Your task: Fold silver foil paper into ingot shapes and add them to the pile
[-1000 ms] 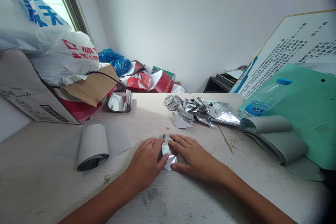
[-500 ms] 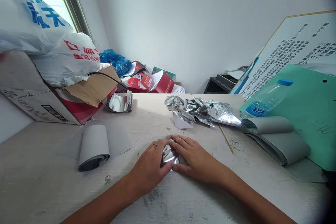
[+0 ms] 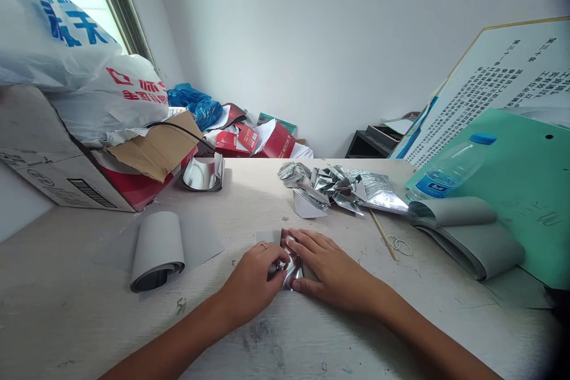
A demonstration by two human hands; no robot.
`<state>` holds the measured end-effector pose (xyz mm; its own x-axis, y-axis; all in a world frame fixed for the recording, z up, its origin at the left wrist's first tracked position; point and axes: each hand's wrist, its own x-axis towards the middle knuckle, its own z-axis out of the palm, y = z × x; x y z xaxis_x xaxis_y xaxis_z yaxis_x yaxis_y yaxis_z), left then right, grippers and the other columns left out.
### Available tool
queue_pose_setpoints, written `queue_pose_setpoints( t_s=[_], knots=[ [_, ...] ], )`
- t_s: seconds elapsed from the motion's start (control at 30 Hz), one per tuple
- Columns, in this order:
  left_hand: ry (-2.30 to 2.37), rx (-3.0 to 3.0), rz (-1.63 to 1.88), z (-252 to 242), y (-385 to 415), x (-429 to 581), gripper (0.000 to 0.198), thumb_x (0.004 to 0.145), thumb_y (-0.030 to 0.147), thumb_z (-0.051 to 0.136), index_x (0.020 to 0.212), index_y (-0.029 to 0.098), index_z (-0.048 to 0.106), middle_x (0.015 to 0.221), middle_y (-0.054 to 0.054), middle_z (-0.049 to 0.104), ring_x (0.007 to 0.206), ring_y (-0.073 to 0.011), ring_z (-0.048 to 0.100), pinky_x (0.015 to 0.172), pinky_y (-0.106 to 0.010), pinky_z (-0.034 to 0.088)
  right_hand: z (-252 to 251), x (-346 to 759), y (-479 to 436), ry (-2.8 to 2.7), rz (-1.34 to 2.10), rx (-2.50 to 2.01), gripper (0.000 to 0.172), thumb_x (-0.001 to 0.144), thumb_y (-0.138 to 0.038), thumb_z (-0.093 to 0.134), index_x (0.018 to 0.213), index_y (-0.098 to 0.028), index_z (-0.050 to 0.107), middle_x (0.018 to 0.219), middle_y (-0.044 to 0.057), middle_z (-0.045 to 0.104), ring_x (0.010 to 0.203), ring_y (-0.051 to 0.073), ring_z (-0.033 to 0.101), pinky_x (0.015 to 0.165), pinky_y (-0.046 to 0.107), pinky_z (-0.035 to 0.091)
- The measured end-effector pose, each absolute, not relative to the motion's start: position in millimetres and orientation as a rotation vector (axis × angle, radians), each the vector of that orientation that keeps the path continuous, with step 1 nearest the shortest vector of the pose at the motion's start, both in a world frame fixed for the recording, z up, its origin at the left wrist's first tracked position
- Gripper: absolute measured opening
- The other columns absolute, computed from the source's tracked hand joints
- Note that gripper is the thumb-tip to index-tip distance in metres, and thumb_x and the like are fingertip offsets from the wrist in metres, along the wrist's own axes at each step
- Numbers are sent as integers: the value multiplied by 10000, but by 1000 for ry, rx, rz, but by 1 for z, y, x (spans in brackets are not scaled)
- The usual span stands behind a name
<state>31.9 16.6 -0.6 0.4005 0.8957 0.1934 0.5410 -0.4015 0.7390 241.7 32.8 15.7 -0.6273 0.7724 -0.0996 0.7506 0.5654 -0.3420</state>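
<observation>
Carton: my one carton (image 3: 84, 172) sat on the left side of the worktop (image 3: 285, 350), toward its far left corner; white plastic bags (image 3: 129, 98) bulged over its top, with lettering in blue and red.
Bottle: there was one bottle (image 3: 440, 172), blue-capped, toward the far right corner, in front of a green board (image 3: 512, 190); I could not tell what was in it.
Rolls: I counted two on the left half, a grey roll (image 3: 158, 243) and, nearer the far edge beside the carton, a silver-lined roll (image 3: 200, 173).
Foil scraps: a pile of foil scraps (image 3: 336, 187), too jumbled to count, lay right of centre near the far edge.
Small things: one stick (image 3: 383, 234) and two thin rings (image 3: 403, 242) lay beside each other.
Foil sheet: one foil sheet (image 3: 293, 267) lay mid-worktop, between my hands and partly under them.
Left hand: my left hand (image 3: 253, 273) was half curled at the sheet's left edge; I could not tell whether thumb and forefinger pinched it.
Right hand: my right hand (image 3: 329, 267) lay flattened, thumb apart from the outstretched fingers, touching the sheet's right side.
</observation>
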Motion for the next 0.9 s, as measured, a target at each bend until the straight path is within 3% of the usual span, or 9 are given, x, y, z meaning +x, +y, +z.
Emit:
queue_pose_setpoints(
  t_s=[0.17, 0.43, 0.57, 0.7, 0.9],
  knots=[
    [1236, 1828, 833, 3, 18, 32, 161, 779, 123, 552, 871, 213, 648, 897, 9, 669, 785, -148, 580, 727, -282, 479, 16, 242, 32, -2712, 553, -1330, 714, 902, -630, 500, 1504, -262, 387, 1610, 50, 263, 1498, 282, 221, 1237, 499, 236],
    [1099, 1585, 995, -2, 24, 32, 120, 712, 116, 552, 781, 184, 624, 1015, -23, 647, 921, -160, 634, 815, -289, 536, 17, 242, 31, -2705, 564, -1336, 716, 903, -631, 497, 1505, -262, 384, 1617, 47, 243, 1497, 282, 221, 1241, 493, 226],
    [1112, 1491, 1003, -5, 25, 33, 111, 669, 102, 568, 745, 168, 613, 1073, -36, 589, 846, -136, 635, 720, -262, 560, 17, 242, 31, -2725, 548, -1345, 718, 907, -650, 471, 1507, -267, 377, 1625, 40, 221, 1502, 281, 211, 1237, 498, 229],
    [1121, 1552, 972, -6, 22, 33, 93, 698, 93, 556, 727, 169, 602, 1058, -31, 575, 787, -116, 617, 630, -227, 539, 19, 241, 31, -2729, 551, -1351, 706, 907, -656, 466, 1492, -268, 398, 1623, 39, 225, 1502, 277, 213, 1233, 495, 239],
    [1114, 1650, 964, -6, 21, 35, 118, 735, 90, 531, 759, 183, 599, 967, -22, 597, 817, -136, 607, 677, -245, 539, 19, 242, 32, -2734, 543, -1353, 705, 907, -655, 466, 1488, -261, 400, 1621, 40, 233, 1503, 272, 210, 1236, 487, 240]
  ],
)
